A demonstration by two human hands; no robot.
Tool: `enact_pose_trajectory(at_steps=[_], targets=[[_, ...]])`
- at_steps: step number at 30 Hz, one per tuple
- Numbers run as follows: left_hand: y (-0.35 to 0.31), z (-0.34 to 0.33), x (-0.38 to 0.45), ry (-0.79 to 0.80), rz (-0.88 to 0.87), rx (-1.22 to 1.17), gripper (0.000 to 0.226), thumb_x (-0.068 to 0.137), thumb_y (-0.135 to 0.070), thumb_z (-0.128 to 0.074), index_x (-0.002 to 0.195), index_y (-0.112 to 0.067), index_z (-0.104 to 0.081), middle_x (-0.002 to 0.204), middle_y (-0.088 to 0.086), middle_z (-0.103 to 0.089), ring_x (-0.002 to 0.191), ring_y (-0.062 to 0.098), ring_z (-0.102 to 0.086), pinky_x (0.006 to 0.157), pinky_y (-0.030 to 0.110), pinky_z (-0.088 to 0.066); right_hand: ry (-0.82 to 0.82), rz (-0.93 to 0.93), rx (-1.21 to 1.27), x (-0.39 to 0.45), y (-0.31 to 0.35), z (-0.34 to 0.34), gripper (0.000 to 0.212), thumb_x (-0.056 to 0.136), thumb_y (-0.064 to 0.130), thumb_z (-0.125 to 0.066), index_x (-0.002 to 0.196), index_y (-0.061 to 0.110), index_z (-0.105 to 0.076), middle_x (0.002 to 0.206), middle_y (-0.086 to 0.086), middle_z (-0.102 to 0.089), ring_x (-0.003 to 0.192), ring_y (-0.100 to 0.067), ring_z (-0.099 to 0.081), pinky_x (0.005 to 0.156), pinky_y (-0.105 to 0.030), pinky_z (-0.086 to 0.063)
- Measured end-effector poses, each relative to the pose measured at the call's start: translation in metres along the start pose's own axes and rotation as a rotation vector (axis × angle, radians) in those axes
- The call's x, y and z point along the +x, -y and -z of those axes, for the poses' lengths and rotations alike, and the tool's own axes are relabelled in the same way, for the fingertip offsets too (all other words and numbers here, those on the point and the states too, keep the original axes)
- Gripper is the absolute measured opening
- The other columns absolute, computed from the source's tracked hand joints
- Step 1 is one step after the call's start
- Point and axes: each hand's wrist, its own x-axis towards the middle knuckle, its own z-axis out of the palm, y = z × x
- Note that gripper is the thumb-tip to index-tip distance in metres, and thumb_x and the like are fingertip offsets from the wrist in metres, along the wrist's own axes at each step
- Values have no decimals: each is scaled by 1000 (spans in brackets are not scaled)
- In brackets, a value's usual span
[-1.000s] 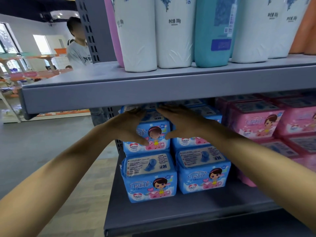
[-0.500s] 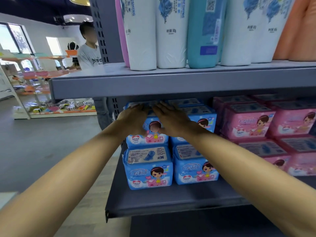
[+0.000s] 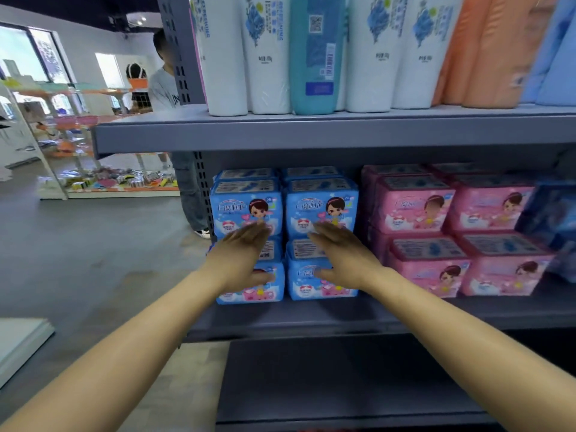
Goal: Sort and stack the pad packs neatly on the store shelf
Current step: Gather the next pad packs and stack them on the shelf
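A: Status on the blue pad packs [image 3: 321,210]?
B: Two columns, two high, at the left end of the store shelf [image 3: 311,319], fronts facing out and roughly flush. More blue packs sit behind them.
A: Hands?
B: Left hand [image 3: 240,257] and right hand [image 3: 346,255] are both flat, fingers straight and spread, nothing pinched. One hand in front of each column, fingertips up near the lower edge of the top packs. Contact can't be confirmed; looks like squaring the faces, not a lift.
A: Why flat?
B: Judgement: soft film packs dent if squeezed, so a flat palm aligns both tiers at once.
A: Neighbours?
B: Pink pad packs [image 3: 417,207] just beside, same two-high layout, colours kept apart. A dark blue pack [image 3: 554,219] sits at the far right, blurred.
A: Surroundings?
B: Grey metal shelving; tall bottles [image 3: 314,54] on the upper shelf [image 3: 311,132]. Grey floor, bright windows, another person [image 3: 163,88] standing behind the upright.
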Motion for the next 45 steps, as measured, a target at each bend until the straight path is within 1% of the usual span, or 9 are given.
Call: enact_pose_trajectory(at_steps=[2,4,6,8,11,16,30,40,45], targets=[[-9,-12,1,116,52,65,98,84,-57,-59,154,-16,-4,162,4,-3,148,22,-7,118,38,-15,93,-51,-38,-3,-3,-8,83,89,45,-58,152,18,-11,160,-3,-1,147,-18,-2,120,-39,-7],[-14,-21,2,134,104,102,95,86,-48,-63,154,-15,-4,162,6,-1,148,23,-6,118,40,-14,114,-83,-74,-4,-6,-13,81,91,40,-56,152,17,-7,160,-4,1,147,-19,-1,119,-41,-8],[-14,-26,4,134,145,88,91,88,-38,-62,153,-14,-4,161,7,-2,149,23,-5,118,41,-13,129,-101,-82,-3,-9,-17,77,95,32,-52,152,14,-3,160,-4,3,147,-18,1,119,-41,-8],[-12,-27,8,146,156,59,89,89,-33,-63,153,-11,-5,161,8,-3,149,22,-5,120,40,-14,131,-108,-81,-1,-12,-20,73,97,27,-49,152,13,-2,160,-4,3,147,-17,2,119,-41,-7],[-8,-27,12,170,134,42,93,87,-32,-66,153,-11,-5,161,8,-2,149,22,-5,120,41,-14,152,-121,-67,3,-15,-24,73,98,27,-47,152,14,1,160,-2,6,147,-16,4,119,-42,-5],[-7,-29,10,166,129,12,92,89,-30,-65,153,-13,-2,162,4,0,149,20,-2,120,41,-10,174,-122,-42,9,-16,-26,72,99,23,-45,152,17,3,160,1,9,147,-14,7,117,-44,-4],[-6,-29,14,151,87,-16,89,90,-32,-63,154,-14,-4,162,2,-2,149,19,-4,119,40,-9,169,-128,-28,5,-14,-22,72,98,18,-46,152,17,2,160,1,8,147,-14,6,118,-44,-5],[-5,-32,14,114,69,-45,86,90,-33,-63,154,-16,-7,162,1,-5,148,19,-6,119,41,-11,170,-131,-36,4,-15,-24,72,98,22,-46,152,17,2,160,1,8,147,-14,5,119,-43,-5],[-9,-29,15,104,71,-16,87,89,-35,-64,154,-14,-9,161,2,-7,148,19,-8,119,39,-12,166,-122,-44,0,-13,-18,74,98,25,-45,152,16,4,160,0,9,147,-14,8,118,-43,2]])
